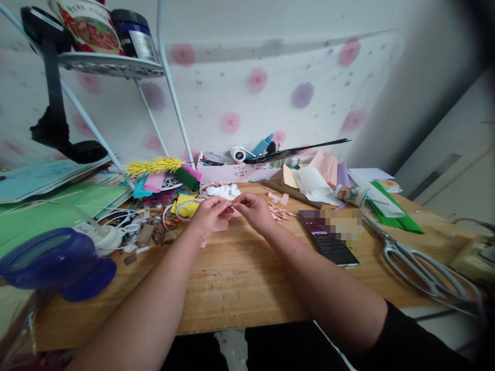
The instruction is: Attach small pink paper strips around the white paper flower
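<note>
My left hand [210,217] and my right hand [253,211] meet over the middle of the wooden table. Both are closed, thumbs and fingertips pinched together. Whatever lies between the fingertips is too small to make out. Just beneath them is a piece of pale pink paper [221,223], partly covered by the hands. Beside my right hand lies a pile of thin pink rolled paper pieces [281,213], with small pink scraps [284,199] behind it. A heap of white pieces [223,191] sits beyond the fingertips.
Large scissors [410,265] and a phone [328,239] lie to the right. A blue tape dispenser-like object [58,263] stands at the left, near white cords and scraps. At the back are a white box [235,173], paper sheets [315,180] and a metal rack [112,64].
</note>
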Available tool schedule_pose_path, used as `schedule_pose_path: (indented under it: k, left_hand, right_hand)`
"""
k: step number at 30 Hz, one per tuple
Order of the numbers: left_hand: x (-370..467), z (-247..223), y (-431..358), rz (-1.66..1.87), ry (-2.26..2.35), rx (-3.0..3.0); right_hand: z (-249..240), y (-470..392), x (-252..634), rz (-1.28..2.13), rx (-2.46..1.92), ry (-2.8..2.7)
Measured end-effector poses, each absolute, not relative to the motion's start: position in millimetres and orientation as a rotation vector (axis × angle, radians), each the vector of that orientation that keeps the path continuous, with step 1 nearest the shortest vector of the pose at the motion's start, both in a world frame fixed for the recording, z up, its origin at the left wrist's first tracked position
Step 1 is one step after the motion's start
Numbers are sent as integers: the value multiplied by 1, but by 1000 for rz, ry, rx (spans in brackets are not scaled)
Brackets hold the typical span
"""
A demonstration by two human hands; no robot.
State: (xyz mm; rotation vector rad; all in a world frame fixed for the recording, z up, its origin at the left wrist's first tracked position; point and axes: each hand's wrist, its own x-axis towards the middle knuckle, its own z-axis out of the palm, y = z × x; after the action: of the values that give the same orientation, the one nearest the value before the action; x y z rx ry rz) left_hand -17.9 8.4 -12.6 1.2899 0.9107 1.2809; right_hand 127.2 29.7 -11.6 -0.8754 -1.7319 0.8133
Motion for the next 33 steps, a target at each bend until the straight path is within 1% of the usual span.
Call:
schedule_pose_path:
  k: [7,12,14,17,21,26,33]
  left_hand:
    - [-17,-16,10,1303,989,1461]
    - [-16,-18,12,1296,1069,1521]
    - [-18,-21,15,1307,1129,1558]
    - [-24,-26,20,1343,1246,1587]
    - [-29,-32,25,1351,1364,1608]
    - [-30,-34,26,1324,1401,1649]
    - [-32,-35,27,1285,1472,1720]
  right_hand:
    - [-16,29,125,649,-891,-1858]
    - [-10,38,136,711,-940,-1945]
    - [-7,49,153,727,-1029,-1986]
    - [-6,66,186,601,-1341,-1883]
    - [-11,80,216,575,-1635,-2084]
    - [-11,83,221,237,-1700,-2076]
    - [-6,80,219,266,-1821,-2390]
